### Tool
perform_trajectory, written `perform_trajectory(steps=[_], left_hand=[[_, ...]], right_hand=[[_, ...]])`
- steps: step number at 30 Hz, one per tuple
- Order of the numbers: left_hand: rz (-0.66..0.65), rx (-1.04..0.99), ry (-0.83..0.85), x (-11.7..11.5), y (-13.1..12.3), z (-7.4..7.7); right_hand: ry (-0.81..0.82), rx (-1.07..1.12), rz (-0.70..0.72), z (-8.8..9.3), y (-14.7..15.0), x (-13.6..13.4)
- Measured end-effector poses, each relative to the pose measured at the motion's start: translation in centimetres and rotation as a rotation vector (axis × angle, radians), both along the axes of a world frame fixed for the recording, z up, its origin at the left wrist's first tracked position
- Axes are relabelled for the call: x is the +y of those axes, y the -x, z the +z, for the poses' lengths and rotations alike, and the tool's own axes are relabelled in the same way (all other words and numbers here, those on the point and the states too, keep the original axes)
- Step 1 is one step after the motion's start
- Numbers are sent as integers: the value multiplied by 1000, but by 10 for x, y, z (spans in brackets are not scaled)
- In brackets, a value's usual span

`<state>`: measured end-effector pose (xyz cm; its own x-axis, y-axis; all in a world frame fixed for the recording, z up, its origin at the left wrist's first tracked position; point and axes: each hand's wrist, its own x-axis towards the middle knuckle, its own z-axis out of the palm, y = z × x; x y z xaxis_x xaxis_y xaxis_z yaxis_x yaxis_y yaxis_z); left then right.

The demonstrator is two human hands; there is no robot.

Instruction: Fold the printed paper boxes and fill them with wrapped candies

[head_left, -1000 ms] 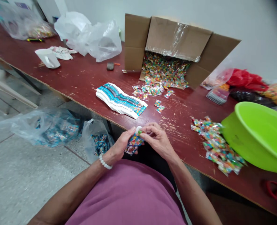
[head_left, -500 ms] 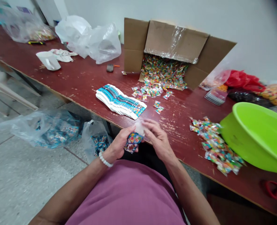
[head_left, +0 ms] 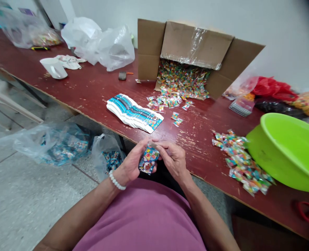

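My left hand (head_left: 131,161), with a white bead bracelet at the wrist, is wrapped round a small printed candy packet (head_left: 147,162) just off the table's front edge. The packet's colourful blue and red face is turned up. At its upper edge, my right hand (head_left: 174,156) pinches the top between thumb and fingers; the fingertips partly hide that edge. Beyond both hands, a fanned row of blue-and-white printed packets (head_left: 134,113) lies on the table. Several wrapped candies (head_left: 176,119) are scattered to the right of that row.
An open cardboard box (head_left: 196,45) spills wrapped candies at the back. On the right are a candy pile (head_left: 242,162) and a green basin (head_left: 272,153). A white mug (head_left: 54,68) and plastic bags (head_left: 115,47) stand left; filled bags (head_left: 65,144) lie on the floor.
The white flap standing up at the packet's top no longer shows; my right fingers have closed in on the top edge. More of the printed face is visible.
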<state>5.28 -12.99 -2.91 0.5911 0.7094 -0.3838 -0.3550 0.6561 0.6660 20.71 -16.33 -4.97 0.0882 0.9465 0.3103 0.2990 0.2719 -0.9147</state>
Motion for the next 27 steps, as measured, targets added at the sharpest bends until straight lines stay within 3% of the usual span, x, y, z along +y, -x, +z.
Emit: perform_trajectory(steps=[4,9,14,19,24,27], left_hand=[[-50,-10,74,3,1,0],[-9,71,54,2,-1,-9],[-82,115,31,-1,0,-13],[-47,67,30,1,1,-14],[6,32,77,-4,0,-20],[68,137,-23,-8,8,-28]], right_hand=[[-34,-171,133,5,-7,-1],[131,12,143,5,-5,2],[273,264,237,5,-8,5],[218,102,226,7,-11,-3],[141,54,228,-8,-6,-15],[201,32,262,-24,-4,-17]])
